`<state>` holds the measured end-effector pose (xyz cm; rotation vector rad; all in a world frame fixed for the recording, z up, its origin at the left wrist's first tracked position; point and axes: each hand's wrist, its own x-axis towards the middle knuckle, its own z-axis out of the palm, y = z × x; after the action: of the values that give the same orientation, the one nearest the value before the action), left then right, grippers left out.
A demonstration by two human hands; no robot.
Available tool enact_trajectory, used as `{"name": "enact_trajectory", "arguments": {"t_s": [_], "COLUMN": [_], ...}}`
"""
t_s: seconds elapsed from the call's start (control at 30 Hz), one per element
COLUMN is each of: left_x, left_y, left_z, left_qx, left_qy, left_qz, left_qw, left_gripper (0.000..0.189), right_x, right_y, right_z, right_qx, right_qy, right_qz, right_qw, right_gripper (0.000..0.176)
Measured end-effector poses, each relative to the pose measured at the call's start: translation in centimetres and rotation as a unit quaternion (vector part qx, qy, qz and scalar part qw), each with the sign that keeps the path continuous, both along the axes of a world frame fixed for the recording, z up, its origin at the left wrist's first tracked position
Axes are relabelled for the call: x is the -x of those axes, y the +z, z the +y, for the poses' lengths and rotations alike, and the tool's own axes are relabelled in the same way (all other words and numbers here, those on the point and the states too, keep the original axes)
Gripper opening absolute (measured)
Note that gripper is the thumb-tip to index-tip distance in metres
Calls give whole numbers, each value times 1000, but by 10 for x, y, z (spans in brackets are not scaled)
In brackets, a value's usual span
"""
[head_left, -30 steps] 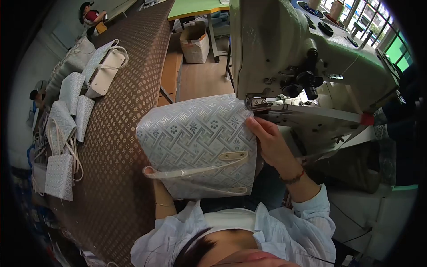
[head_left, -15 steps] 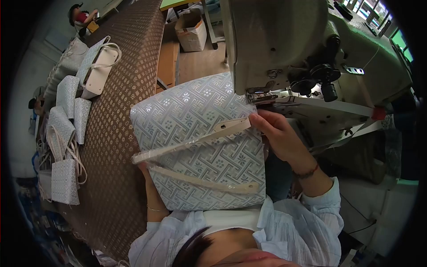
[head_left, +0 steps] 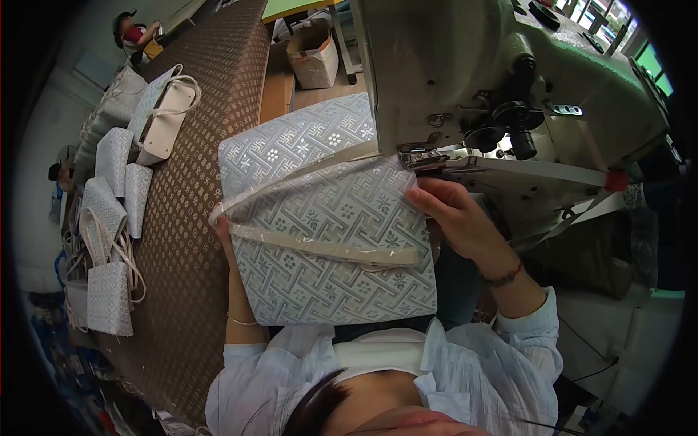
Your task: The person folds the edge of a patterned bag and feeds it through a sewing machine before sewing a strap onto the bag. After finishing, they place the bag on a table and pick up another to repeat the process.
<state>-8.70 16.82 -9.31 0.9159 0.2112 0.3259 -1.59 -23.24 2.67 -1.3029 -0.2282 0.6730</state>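
Observation:
A pale blue patterned bag piece (head_left: pixel 349 291) lies in front of me, its far right edge at the sewing machine's presser foot (head_left: pixel 422 156). Across it runs a cream strap (head_left: pixel 313 245), folded at the left; its upper arm reaches behind the machine head and its lower end lies loose on the fabric. My right hand (head_left: pixel 454 214) is closed on the right edge of the piece, just below the presser foot. At the left edge, my left hand (head_left: pixel 222 231) grips the piece beside the strap's fold, most of its fingers hidden underneath.
The sewing machine (head_left: pixel 451 58) stands at upper right. On the left, a brown patterned tabletop (head_left: pixel 196 240) carries several pale patterned bags (head_left: pixel 109 298) along its far edge. A cardboard box (head_left: pixel 314 62) sits on the floor behind. Another person (head_left: pixel 137 36) is at far upper left.
The bag piece has shifted away from me and turned slightly at the machine. The strap's upper end, earlier by my right fingertips, now goes behind the machine head. My left hand has moved up.

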Motion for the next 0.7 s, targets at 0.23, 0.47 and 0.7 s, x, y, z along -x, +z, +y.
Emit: {"name": "enact_trajectory", "arguments": {"t_s": [0.23, 0.47, 0.7], "left_x": [-30, -55, -77], "left_y": [51, 72, 77], "left_z": [-27, -35, -31], "left_qx": [-7, -42, 29], "left_qy": [-42, -106, -147], "left_qz": [22, 8, 43], "left_qw": [999, 993, 988], "left_gripper": [68, 71, 75], "right_x": [-2, -2, -3], "right_y": [4, 9, 8], "right_z": [-3, -3, -5], "right_qx": [-20, -9, 11], "right_qy": [23, 15, 18], "right_qz": [-1, 12, 2], "right_qw": [1000, 1000, 1000], "right_gripper": [33, 33, 33]}}
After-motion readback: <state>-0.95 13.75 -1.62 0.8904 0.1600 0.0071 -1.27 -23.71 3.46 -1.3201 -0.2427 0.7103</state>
